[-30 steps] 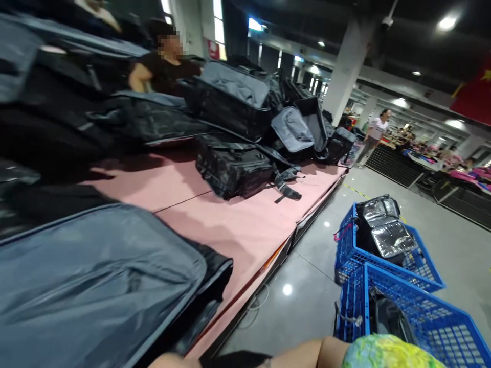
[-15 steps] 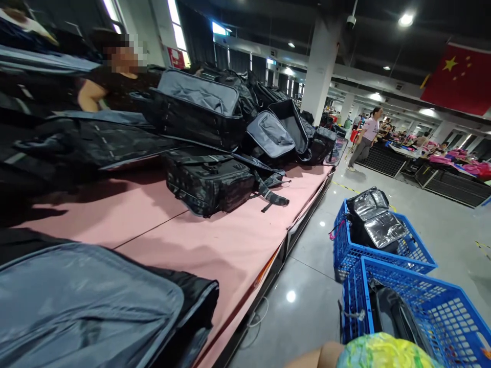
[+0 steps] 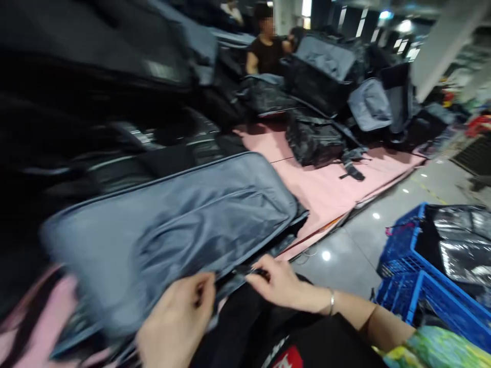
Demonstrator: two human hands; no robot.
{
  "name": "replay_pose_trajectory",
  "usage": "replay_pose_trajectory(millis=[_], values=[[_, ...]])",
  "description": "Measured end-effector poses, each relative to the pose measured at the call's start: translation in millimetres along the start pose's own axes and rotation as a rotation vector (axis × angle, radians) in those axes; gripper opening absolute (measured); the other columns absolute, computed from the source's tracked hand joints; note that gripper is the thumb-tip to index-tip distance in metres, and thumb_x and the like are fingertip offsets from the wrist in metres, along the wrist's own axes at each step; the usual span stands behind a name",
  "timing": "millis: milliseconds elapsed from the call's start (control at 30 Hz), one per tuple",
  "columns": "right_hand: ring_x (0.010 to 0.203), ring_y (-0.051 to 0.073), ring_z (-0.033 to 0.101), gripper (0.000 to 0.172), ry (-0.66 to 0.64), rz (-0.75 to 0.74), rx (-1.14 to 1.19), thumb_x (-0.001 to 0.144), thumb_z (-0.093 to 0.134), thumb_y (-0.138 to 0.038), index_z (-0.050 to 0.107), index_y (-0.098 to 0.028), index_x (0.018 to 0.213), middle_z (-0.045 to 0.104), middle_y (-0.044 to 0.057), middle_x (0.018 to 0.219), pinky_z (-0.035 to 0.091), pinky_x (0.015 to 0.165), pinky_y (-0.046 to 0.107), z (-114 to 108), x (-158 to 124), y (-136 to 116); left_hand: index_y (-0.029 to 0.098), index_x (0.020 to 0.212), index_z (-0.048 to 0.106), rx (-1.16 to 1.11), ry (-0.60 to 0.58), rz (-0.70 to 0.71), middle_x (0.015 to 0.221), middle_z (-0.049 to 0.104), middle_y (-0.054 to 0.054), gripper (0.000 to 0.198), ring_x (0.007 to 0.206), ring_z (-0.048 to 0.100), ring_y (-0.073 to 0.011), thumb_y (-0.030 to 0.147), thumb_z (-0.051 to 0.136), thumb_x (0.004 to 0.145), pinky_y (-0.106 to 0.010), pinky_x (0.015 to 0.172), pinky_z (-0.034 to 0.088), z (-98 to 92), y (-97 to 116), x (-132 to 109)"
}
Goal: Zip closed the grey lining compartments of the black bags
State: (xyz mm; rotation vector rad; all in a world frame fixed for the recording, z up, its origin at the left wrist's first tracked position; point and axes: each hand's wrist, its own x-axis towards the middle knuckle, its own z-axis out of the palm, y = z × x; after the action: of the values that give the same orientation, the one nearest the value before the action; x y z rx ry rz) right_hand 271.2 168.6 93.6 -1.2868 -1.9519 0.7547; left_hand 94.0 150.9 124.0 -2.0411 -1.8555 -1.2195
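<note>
A large grey-lined bag [image 3: 172,225] lies open on the pink table [image 3: 326,189] right in front of me. My left hand [image 3: 176,322] is curled round the bag's near edge at the bottom of the view. My right hand [image 3: 280,281], with a bracelet on the wrist, pinches the bag's dark zipper edge just to the right. Black fabric lies under both hands. The picture is smeared by motion.
Black and grey bags [image 3: 318,82] are piled along the table's far side, and a person in black [image 3: 264,51] sits behind them. Blue plastic crates [image 3: 406,255] holding silver-lined bags stand on the shiny floor at the right.
The view has swung left and down. Both my hands have come into view and taken hold of the grey-lined bag's near edge.
</note>
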Motion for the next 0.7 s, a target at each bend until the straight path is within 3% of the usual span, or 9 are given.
replay_pose_trajectory(millis=[100,333,700], values=[[0.053,0.012,0.055,0.021,-0.103,-0.017,0.034,0.087,0.049,-0.037,0.057,-0.017,0.092,0.060,-0.001,0.065,0.040,0.052,0.021,-4.5,3.0,-6.5,0.016,0.078,0.059,0.151,-0.037,0.008,0.068,0.060,0.000,0.020,0.058,0.054,-0.0095,0.029,0.047,0.087,-0.020,0.052,0.038,-6.9,0.5,-9.6],[0.055,0.014,0.057,0.021,-0.148,-0.099,-0.024,0.088,0.047,-0.036,0.056,-0.018,0.095,0.060,0.000,0.064,0.038,0.054,0.022,3.1,9.0,-15.0,0.017,0.077,0.057,0.081,-0.017,-0.055,0.070,0.060,0.000,0.014,0.061,0.054,-0.0092,0.025,0.050,0.086,-0.019,0.056,0.040,-1.0,9.2,-9.0],[0.054,0.011,0.050,0.023,-0.169,-0.019,0.136,0.087,0.048,-0.040,0.055,-0.019,0.090,0.056,-0.002,0.067,0.037,0.053,0.021,-21.6,11.0,9.5,0.016,0.079,0.056,-0.085,0.092,-0.192,0.072,0.058,-0.001,0.008,0.063,0.051,-0.0106,0.022,0.053,0.084,-0.021,0.062,0.041,2.6,20.2,-24.6]])
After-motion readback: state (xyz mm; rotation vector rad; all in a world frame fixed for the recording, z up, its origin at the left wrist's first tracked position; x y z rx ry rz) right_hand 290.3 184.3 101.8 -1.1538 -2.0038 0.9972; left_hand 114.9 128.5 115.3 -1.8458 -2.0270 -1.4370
